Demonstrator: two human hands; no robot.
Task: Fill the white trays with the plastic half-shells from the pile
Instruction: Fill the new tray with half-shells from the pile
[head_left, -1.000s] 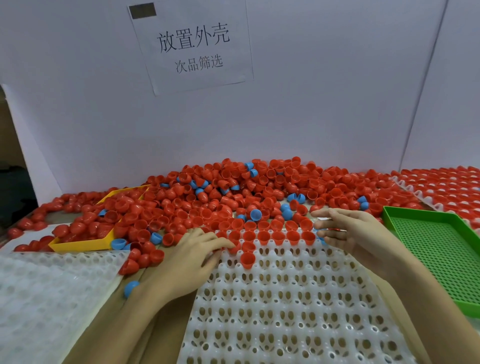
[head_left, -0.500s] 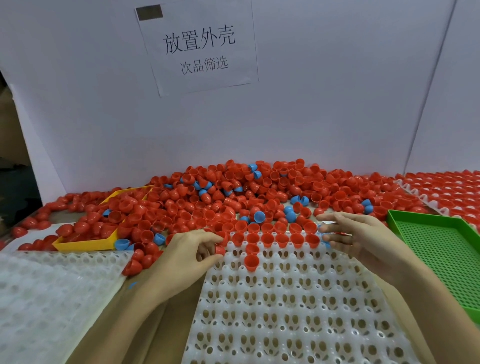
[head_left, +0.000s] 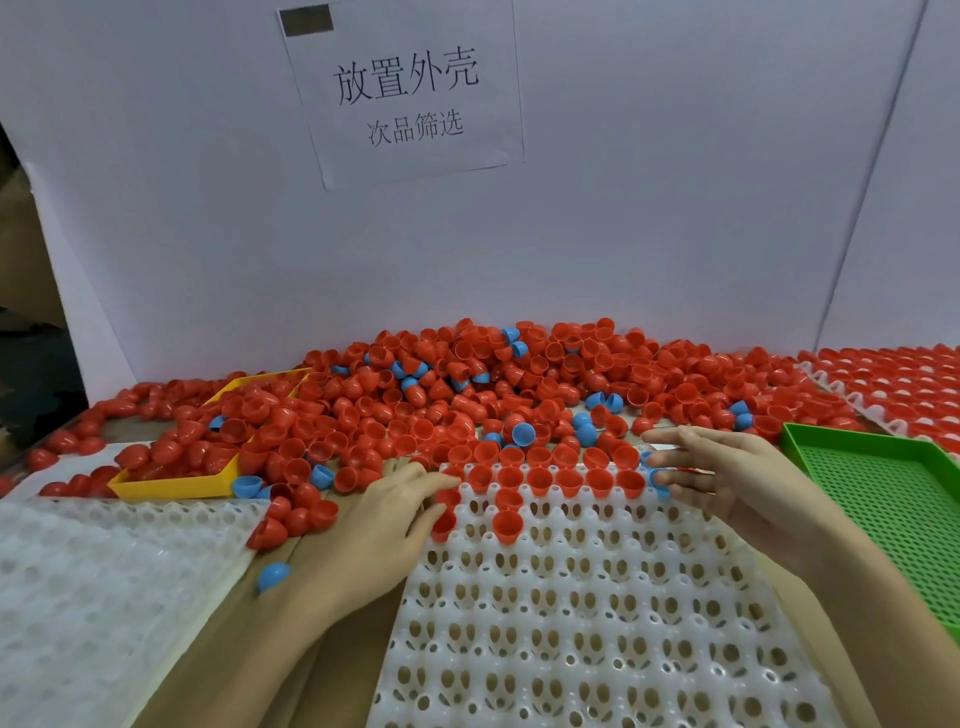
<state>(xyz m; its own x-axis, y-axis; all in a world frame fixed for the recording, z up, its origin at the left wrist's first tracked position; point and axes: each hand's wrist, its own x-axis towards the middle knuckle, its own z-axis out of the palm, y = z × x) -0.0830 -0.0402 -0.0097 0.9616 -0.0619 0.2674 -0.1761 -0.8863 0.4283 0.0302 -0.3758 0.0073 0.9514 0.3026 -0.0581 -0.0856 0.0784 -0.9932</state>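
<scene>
A big pile of red half-shells (head_left: 493, 384), with a few blue ones mixed in, lies against the back wall. In front of it sits a white tray (head_left: 571, 613) whose far row holds red shells (head_left: 550, 480); one more red shell (head_left: 506, 522) stands a little nearer. My left hand (head_left: 379, 525) is at the tray's far left corner, and its thumb and fingers pinch a red half-shell (head_left: 444, 524). My right hand (head_left: 727, 483) hovers at the far right corner with straight, spread fingers, its tips beside two blue shells (head_left: 655, 475).
A yellow tray (head_left: 171, 487) half buried in shells lies at the left. A green perforated tray (head_left: 883, 499) is at the right. Another white tray (head_left: 104, 597) sits near left, a filled one (head_left: 914, 384) far right. A loose blue shell (head_left: 272, 576) lies by my left wrist.
My left hand's fingers curled and came to the tray's far left corner around a red shell. My right hand stayed at the far right corner. The camera tilted slightly.
</scene>
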